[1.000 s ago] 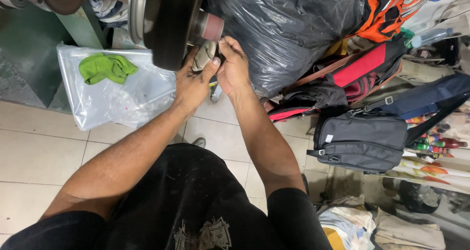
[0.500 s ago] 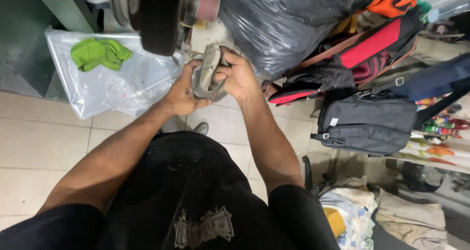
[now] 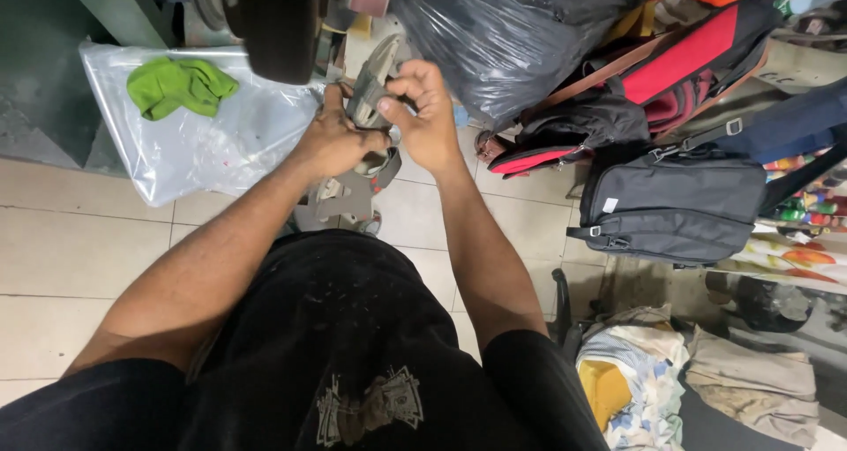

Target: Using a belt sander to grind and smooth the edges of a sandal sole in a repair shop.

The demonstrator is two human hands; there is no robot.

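Both my hands hold a grey shoe (image 3: 371, 89) in front of me, just below a dark round grinding wheel (image 3: 282, 23) on a machine at the top of the view. My left hand (image 3: 340, 138) grips the shoe's lower part from the left. My right hand (image 3: 428, 116) pinches its upper edge from the right. A second grey shoe piece (image 3: 348, 195) lies on the tiled floor under my hands. Part of the held shoe is hidden by my fingers.
A clear plastic sheet (image 3: 212, 142) with a green cloth (image 3: 176, 85) lies on the floor at left. A large black plastic sack (image 3: 520, 27) stands ahead. Red and black bags (image 3: 670, 199) crowd the right. Folded cloths (image 3: 635, 372) lie at lower right.
My hands have drawn the shoe down and away from the wheel, toward my body, and turned it. The camera view has shifted slightly downward.
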